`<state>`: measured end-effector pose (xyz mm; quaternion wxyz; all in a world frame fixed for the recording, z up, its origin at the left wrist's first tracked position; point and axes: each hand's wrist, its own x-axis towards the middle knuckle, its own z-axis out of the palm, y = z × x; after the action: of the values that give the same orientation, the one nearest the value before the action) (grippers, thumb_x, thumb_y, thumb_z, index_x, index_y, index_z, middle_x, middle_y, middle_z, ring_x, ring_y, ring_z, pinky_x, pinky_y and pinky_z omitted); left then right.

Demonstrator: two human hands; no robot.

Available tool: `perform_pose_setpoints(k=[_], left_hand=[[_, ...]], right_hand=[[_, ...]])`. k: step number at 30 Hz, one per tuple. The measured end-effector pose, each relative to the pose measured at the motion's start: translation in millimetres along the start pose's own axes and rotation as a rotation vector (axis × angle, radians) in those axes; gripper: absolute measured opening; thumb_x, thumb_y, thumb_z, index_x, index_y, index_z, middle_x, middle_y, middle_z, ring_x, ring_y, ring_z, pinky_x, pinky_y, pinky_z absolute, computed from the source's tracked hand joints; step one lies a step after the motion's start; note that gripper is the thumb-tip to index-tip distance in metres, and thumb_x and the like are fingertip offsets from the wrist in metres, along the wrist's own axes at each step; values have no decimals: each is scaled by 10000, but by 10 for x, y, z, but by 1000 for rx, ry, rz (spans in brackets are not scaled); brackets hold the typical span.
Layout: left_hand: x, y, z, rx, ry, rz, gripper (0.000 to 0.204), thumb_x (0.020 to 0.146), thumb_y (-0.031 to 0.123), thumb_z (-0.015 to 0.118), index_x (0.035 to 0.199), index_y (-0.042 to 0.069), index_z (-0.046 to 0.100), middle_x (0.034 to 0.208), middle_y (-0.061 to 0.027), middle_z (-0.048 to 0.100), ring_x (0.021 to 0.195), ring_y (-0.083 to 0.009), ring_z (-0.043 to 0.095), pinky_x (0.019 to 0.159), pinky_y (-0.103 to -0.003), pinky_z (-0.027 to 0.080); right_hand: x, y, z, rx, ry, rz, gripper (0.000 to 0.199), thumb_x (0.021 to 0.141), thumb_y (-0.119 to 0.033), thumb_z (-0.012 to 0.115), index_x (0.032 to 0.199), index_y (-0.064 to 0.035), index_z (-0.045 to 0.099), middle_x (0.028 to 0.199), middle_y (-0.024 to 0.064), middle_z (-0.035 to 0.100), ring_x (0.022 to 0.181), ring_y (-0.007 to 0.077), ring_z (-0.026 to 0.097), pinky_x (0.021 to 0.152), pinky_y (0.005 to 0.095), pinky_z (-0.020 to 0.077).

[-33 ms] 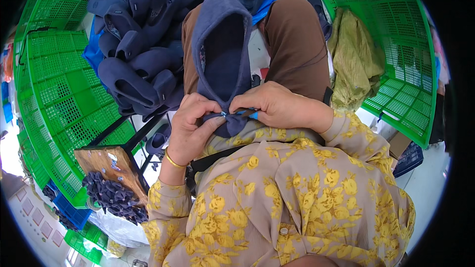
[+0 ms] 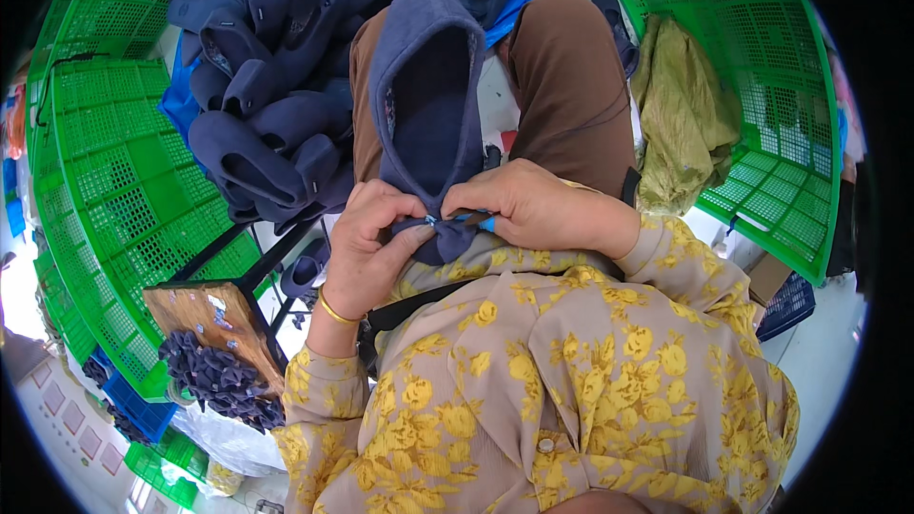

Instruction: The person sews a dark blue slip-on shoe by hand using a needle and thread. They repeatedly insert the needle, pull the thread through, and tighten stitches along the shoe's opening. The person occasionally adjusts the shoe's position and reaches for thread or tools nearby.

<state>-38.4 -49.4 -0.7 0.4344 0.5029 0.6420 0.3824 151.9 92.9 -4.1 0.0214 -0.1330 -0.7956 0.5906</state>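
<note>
A navy fabric slipper lies on my lap with its opening facing up and its toe end toward me. At that toe sits a small navy bow, with a pale shiny spot at its middle. My left hand pinches the bow between thumb and fingers. From the right, my right hand closes on a slim tool, dark with a blue part. The tool's tip is at the bow's middle; my fingers hide most of it, so its kind is unclear.
Many navy slippers are piled on blue sheeting at the far left. Green plastic baskets stand on both sides. Near my left elbow, a wooden board bears a heap of navy bows. An olive cloth hangs at the right.
</note>
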Motion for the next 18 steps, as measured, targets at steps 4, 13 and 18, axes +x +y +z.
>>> perform_pose_setpoints(k=[4,13,18], left_hand=[[5,7,32,21,19,13,157,748,32,753,878,52,668,819,-7,531,773,-154,464,676,-261,370],[29,85,83,142,48,58,197,717,17,746,891,54,661,819,-50,556,772,-228,483,678,-322,387],[42,130,79,185,38,72,221,712,9,732,915,51,658,830,-67,551,789,-253,486,702,-340,396]], right_hand=[[-23,-23,63,-92,-3,34,296,784,52,537,1047,-83,529,794,180,655,783,391,657,661,461,502],[-20,-109,112,-69,-62,76,483,758,50,600,1163,-91,377,809,204,630,760,429,639,641,501,478],[-48,-215,16,-309,41,15,426,748,-6,645,1138,-92,496,921,151,617,800,380,648,651,471,494]])
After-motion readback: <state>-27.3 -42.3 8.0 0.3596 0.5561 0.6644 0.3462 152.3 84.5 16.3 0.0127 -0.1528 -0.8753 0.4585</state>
